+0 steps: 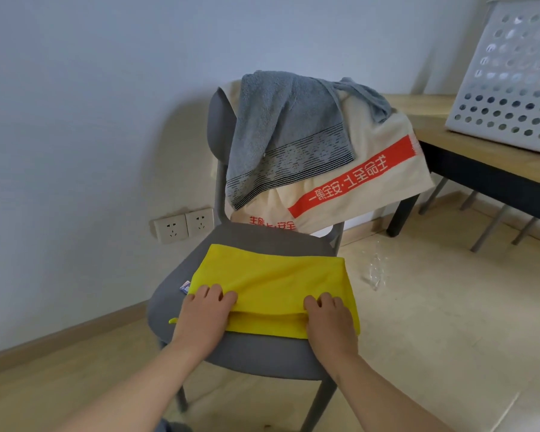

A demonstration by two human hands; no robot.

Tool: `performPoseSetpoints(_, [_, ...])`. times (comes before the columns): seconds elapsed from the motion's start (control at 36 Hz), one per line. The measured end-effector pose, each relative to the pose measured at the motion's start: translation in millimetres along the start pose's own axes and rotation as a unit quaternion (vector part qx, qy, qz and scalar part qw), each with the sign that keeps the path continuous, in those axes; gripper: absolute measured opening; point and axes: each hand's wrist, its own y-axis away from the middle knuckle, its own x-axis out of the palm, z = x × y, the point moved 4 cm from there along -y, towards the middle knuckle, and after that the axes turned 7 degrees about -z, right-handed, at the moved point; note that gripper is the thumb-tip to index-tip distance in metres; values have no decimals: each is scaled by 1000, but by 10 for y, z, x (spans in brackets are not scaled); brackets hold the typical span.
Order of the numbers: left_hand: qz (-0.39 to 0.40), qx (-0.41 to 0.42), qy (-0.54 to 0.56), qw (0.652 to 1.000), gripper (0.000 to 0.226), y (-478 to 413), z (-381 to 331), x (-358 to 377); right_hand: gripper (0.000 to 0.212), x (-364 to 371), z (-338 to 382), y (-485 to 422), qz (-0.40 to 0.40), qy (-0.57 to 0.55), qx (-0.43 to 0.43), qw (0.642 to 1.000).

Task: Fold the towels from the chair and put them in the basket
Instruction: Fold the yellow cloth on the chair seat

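Seemingly pinching towel (pixel 278 275), left hand (pixel 205 313), right hand (pixel 329 319)

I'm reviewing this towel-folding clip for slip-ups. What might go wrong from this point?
The yellow towel hangs past the right edge of the chair seat, so when the left hand and right hand let go, the fold may slide off. The grey towel lies loosely over the cream towel on the backrest. Pulling one could drag the other to the floor.
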Motion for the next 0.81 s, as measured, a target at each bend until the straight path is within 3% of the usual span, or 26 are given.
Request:
performPoseSetpoints(0.25, [-30, -51, -5, 998, 43, -360, 264, 309, 28, 210, -21, -596, -12, -36, -5, 999])
performPoseSetpoints(0.39, [-55, -114, 45, 991, 48, -364, 355, 390, 32, 279, -82, -691, -37, -97, 4, 995])
performPoseSetpoints(0.5, [-29, -258, 86, 962, 52, -283, 470, 438, 28, 196, -150, -614, -94, -146, 82, 981])
performPoseSetpoints(0.61, [-46, -389, 220, 894, 45, -173, 601, 423, 19, 126, -267, -522, -117, -179, 171, 962])
performPoseSetpoints(0.67, [-55, -404, 271, 872, 37, -137, 634, 397, 18, 124, -300, -500, -100, -188, 181, 960])
performPoseSetpoints(0.81, [-30, -388, 281, 877, 27, -182, 736, 327, 22, 64, -381, -521, -90, -202, 182, 958])
